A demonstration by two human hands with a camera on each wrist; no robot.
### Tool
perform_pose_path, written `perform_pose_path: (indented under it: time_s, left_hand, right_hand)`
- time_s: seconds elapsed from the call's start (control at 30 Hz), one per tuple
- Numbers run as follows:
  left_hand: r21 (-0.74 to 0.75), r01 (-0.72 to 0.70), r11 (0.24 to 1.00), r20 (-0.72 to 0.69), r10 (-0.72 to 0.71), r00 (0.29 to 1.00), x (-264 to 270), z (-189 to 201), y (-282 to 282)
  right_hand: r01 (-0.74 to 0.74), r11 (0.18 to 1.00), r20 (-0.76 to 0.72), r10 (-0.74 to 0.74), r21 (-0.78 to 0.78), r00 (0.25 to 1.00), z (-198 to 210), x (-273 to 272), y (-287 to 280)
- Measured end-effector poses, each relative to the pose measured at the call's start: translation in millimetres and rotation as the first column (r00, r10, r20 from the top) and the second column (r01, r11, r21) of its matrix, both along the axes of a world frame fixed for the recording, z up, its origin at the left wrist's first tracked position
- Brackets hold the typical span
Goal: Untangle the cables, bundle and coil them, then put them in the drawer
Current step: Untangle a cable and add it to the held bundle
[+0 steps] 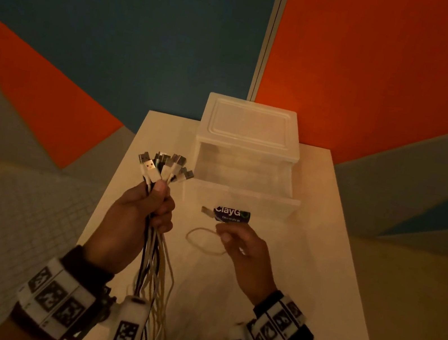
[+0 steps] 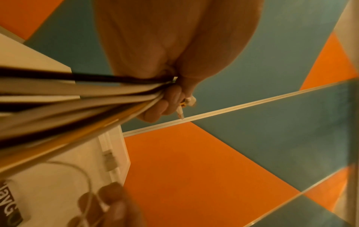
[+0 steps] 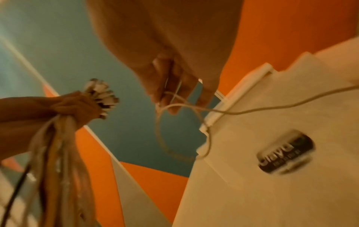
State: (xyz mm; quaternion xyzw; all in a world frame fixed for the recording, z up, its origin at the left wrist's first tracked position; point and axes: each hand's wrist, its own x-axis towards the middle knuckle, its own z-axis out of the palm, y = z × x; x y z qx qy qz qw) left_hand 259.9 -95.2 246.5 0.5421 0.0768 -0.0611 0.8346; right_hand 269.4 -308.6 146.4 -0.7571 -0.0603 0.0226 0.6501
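Head view looks down over the table [image 1: 322,245]; close wrist views face upward, sharing it.

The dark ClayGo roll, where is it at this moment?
In the head view the ClayGo roll lies on the white table, right of centre, just before the open drawer and just beyond the right hand.

Dim, warm-toned lighting; strong wide-angle distortion in all three views.

Head view: the table [image 1: 303,272] top is the brightest area and the frame corners fall dark, with straight wall edges bowed toward the borders. Left wrist view: the cables [image 2: 58,98] nearest the lens are out of focus. Right wrist view: motion blur smears the dark label [image 3: 285,153] and the cable bundle at the lower left edge. No glare is visible.
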Motion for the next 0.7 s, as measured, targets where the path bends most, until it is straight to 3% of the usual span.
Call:
perform_pose_path:
  time_s: [0.17,0.27,0.43,0.53,0.6,0.7]
  left_hand:
    - [-0.008,-0.01,1.0,0.02,0.01,1.0,3.9,-0.3,-20.3]
    - [0.006,-0.02,1.0,0.029,0.02,0.999,3.5,0.4,-33.2]
    - [-0.012,-0.036,0.999,0.031,0.037,0.999,-0.9,4.9,-42.4]
    - [-0.042,-0.018,0.999,0.014,0.018,1.0,-6.1,7.5,-44.4]
    - [-0.008,-0.014,1.0,0.011,0.014,1.0,-9.2,8.1,-46.1]
    - [0.045,-0.016,0.999,0.029,0.014,0.999,-11.5,8.7,-44.1]
  right_hand:
    - [0.22,0.941,0.128,-0.259,0.259,0.957,61.7,-13.1,19.3]
    - [0.268,0.919,0.227,-0.337,0.288,0.914,91.9,-22.9,38.3]
    - [0.423,0.853,0.404,-0.519,0.306,0.754,103.8,-16.6,47.4]
    - [0.439,0.896,0.618,-0.381,0.064,0.688,96.1,-14.7,53.9]
    - [0.378,0.922,0.648,-0.242,-0.077,0.722,90.7,-19.2,59.2]
    - [0.321,0.934,0.628,-0.156,-0.158,0.763,86.3,-24.9,57.7]
